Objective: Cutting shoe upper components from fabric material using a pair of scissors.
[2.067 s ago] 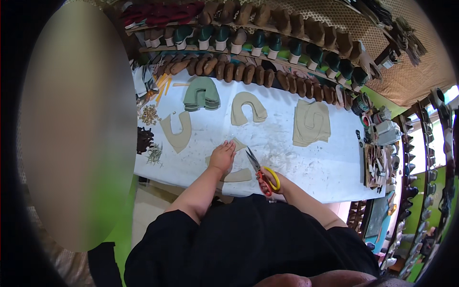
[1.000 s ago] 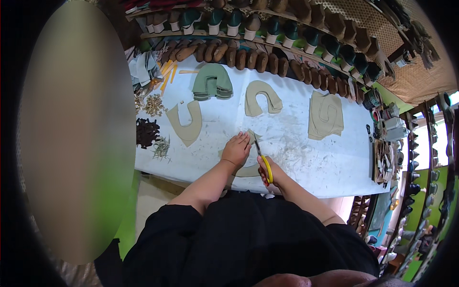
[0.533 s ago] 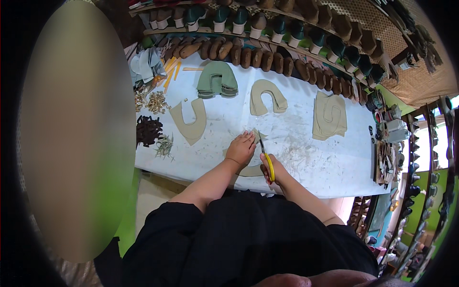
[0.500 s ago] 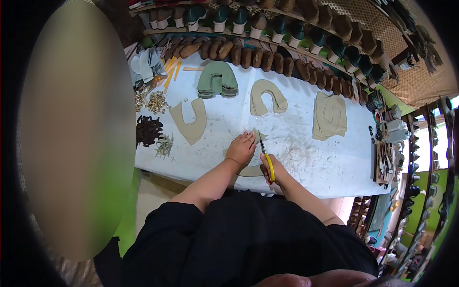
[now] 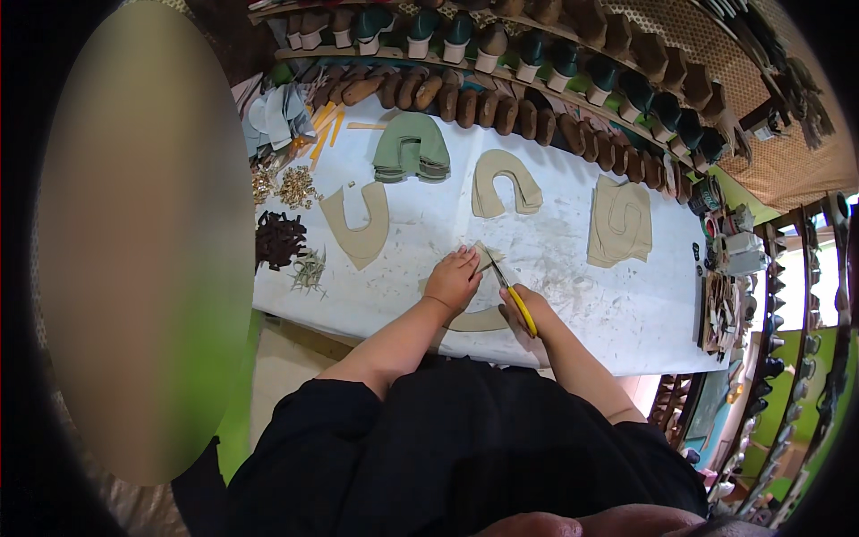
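Note:
My left hand point(image 5: 454, 277) lies with its fingers flat on a curved beige piece point(image 5: 483, 320), which looks like cut shoe-upper material, and presses it to the table. Much of the piece is hidden by the hand. In my right hand point(image 5: 528, 302) is a pair of scissors point(image 5: 522, 313) with yellow handles. Their blades point away from me and to the left, with the tips at the piece's far end, just beyond my left fingertips. Whether the blades are apart is too small to tell.
On the white-covered table point(image 5: 555, 331) are a U-shaped beige piece point(image 5: 365, 234), a beige stack point(image 5: 504, 183), a green stack point(image 5: 411, 148) and beige sheets point(image 5: 621, 224). Brass-coloured bits point(image 5: 296, 186), dark scraps point(image 5: 279, 240) and pale strips point(image 5: 310, 270) lie left. Shoe lasts point(image 5: 465, 107) line the back.
My right hand and the scissors have shifted a little to the right, and the scissors now slant more toward the left. My left hand stays in its place on the beige piece.

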Demonstrator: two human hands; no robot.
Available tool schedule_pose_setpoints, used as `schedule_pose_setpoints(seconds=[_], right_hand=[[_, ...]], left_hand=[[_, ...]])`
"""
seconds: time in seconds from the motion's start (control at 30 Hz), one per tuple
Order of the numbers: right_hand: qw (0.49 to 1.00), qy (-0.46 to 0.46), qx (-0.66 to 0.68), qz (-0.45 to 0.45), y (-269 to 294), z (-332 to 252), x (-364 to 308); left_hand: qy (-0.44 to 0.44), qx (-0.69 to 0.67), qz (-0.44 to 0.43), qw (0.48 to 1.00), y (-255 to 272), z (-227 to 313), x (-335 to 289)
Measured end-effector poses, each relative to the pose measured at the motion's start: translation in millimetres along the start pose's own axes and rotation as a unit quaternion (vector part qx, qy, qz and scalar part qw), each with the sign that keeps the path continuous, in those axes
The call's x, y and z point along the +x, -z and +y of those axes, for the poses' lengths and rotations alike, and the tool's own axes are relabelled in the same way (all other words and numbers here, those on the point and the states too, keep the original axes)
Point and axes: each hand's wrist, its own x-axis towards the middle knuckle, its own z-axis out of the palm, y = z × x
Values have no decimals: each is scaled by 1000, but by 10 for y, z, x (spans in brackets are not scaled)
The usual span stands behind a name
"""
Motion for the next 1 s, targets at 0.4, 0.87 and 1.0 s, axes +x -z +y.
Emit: schedule_pose_setpoints(seconds=[0.4, 0.87, 1.0], right_hand=[[990, 88, -102, 43, 154, 217, 135], [998, 54, -24, -39, 223, 213, 57], [997, 45, -25, -61, 267, 201, 68]], left_hand=[[-18, 70, 0, 997, 34, 83, 34], [3, 77, 83, 994, -293, 231, 30], [-8, 41, 129, 991, -257, 225, 31]])
